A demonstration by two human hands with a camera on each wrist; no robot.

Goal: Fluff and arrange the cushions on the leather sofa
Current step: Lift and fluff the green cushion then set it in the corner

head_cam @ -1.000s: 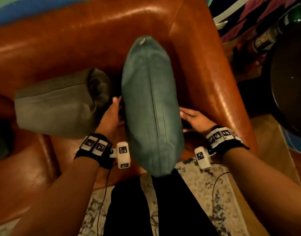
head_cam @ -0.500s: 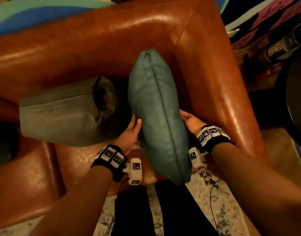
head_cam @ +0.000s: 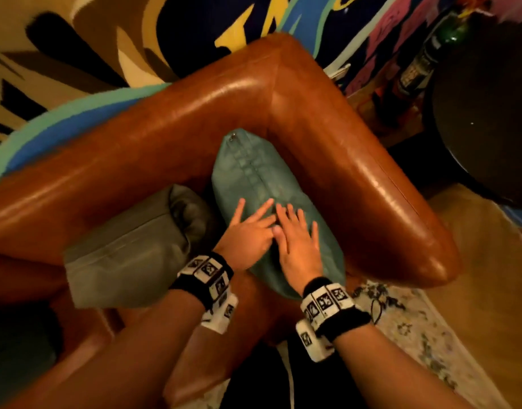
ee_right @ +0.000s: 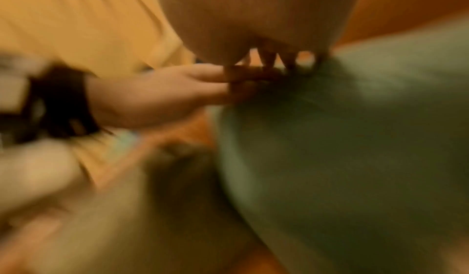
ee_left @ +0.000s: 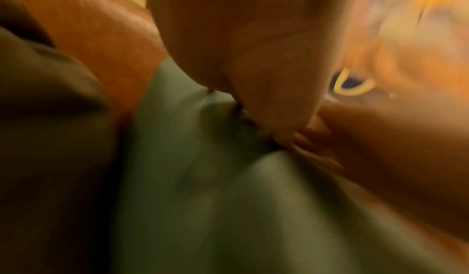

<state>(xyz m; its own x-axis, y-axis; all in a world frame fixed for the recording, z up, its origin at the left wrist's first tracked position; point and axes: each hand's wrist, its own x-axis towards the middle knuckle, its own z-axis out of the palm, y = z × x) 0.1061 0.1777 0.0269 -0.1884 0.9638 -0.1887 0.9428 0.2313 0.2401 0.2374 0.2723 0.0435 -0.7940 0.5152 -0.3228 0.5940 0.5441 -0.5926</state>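
Note:
A teal cushion (head_cam: 254,178) stands on edge in the corner of the brown leather sofa (head_cam: 212,113), its zipper seam facing up. Both my hands lie flat on top of it, side by side. My left hand (head_cam: 249,228) presses with fingers spread, and my right hand (head_cam: 295,234) presses just to its right, fingers straight. The wrist views are blurred; they show the teal cushion (ee_left: 203,178) (ee_right: 355,138) under my palms. A grey-green cushion (head_cam: 130,252) lies on its side to the left, touching the teal one.
The sofa's right arm (head_cam: 386,208) runs close along the teal cushion. A dark round table (head_cam: 490,113) stands at the right, with a bottle (head_cam: 422,60) beyond it. A patterned rug (head_cam: 416,335) covers the floor by my legs.
My hands have let go of the teal cushion's sides and come onto its top, pressing flat. The cushion now sits lower and deeper in the sofa corner. My view has tilted upward.

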